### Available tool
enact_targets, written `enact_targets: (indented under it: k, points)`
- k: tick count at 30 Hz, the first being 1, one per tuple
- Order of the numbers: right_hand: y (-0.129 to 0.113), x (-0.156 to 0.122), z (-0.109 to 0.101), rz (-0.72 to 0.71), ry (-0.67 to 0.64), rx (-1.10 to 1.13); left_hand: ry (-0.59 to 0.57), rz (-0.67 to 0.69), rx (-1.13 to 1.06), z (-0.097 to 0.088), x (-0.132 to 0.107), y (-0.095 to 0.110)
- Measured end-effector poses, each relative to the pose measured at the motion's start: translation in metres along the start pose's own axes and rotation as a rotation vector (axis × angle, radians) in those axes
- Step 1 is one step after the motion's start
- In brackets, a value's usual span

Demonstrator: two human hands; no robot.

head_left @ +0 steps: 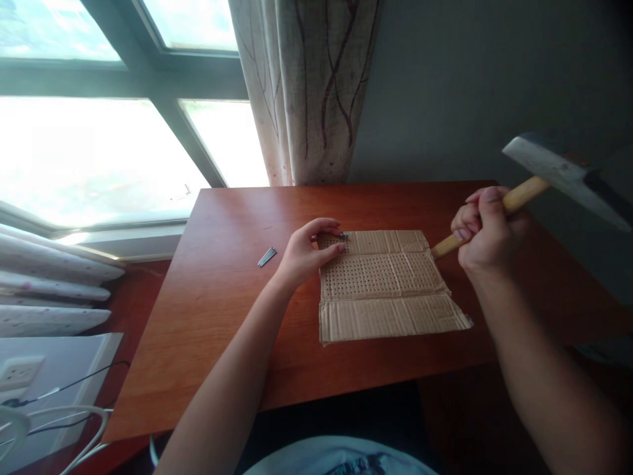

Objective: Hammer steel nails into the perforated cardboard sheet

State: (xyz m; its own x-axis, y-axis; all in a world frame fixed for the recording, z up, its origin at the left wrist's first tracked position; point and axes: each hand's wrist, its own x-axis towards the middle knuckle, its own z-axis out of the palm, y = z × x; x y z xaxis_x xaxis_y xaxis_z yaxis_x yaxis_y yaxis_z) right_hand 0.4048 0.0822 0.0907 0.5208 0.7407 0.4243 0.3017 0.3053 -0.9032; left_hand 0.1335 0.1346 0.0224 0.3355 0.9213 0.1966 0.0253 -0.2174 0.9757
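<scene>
My right hand (489,227) grips the wooden handle of a hammer (554,168), raised above the right side of the table with its metal head up and to the right. My left hand (311,251) rests at the upper left corner of a cardboard sheet (390,316). Its thumb and fingertips close around a small metallic thing that looks like a nail, mostly hidden by the fingers. Rows of small holes cover the middle of the cardboard and part of its upper left. Left of that hand, several loose nails (267,256) lie together on the table.
The brown wooden table (222,316) stands against a grey wall and a bright window (99,152). A patterned curtain (316,86) hangs behind it. On the lower left are a wall socket (20,373) and white and black cables (64,410).
</scene>
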Motion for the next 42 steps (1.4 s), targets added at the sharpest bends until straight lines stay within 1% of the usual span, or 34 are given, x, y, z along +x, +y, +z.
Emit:
enact_targets:
  k: [2,4,8,12,15,17,19,20,22,23,24,26,28,30,34,42]
  points:
    - [-0.001,0.001,-0.001,0.007,-0.025,0.001,0.001,0.003,0.002,0.0,0.0,0.0]
    - [-0.003,0.002,-0.002,0.021,-0.086,-0.025,0.005,0.011,0.005,0.001,0.0,0.0]
    - [-0.003,0.004,-0.007,-0.019,-0.157,-0.076,0.027,0.037,0.008,0.001,-0.001,0.0]
    - [0.003,0.003,-0.011,0.041,-0.168,-0.03,0.024,0.063,-0.011,0.0,-0.001,0.002]
    - [0.01,0.003,-0.011,-0.002,-0.122,0.122,0.06,0.095,-0.012,-0.005,0.0,0.005]
    - [0.015,0.004,-0.008,-0.042,-0.098,0.254,0.116,0.111,0.004,-0.014,0.003,0.006]
    - [0.017,0.004,-0.005,-0.058,-0.083,0.322,0.204,0.102,0.08,-0.03,0.006,0.007]
    - [0.018,0.004,-0.003,-0.055,-0.083,0.33,0.258,0.075,0.158,-0.039,0.007,0.008]
    - [0.018,0.005,-0.001,-0.055,-0.081,0.335,0.342,-0.006,0.437,-0.061,0.007,0.009]
    - [0.018,0.005,0.0,-0.055,-0.084,0.334,0.332,-0.072,0.623,-0.071,0.007,0.01]
    - [0.018,0.005,0.001,-0.056,-0.087,0.334,0.288,-0.154,0.805,-0.08,0.006,0.012]
    - [0.018,0.006,0.001,-0.058,-0.088,0.335,0.15,-0.337,1.06,-0.093,0.002,0.016]
    - [0.019,0.006,0.001,-0.061,-0.078,0.34,0.029,-0.494,1.193,-0.099,0.0,0.02]
    - [0.019,0.007,0.001,-0.056,-0.071,0.342,-0.03,-0.585,1.25,-0.1,-0.002,0.023]
    - [0.019,0.007,0.0,-0.059,-0.063,0.349,-0.052,-0.641,1.295,-0.099,-0.002,0.025]
    - [0.021,0.005,-0.004,-0.079,-0.095,0.329,-0.059,-0.661,1.296,-0.1,-0.003,0.026]
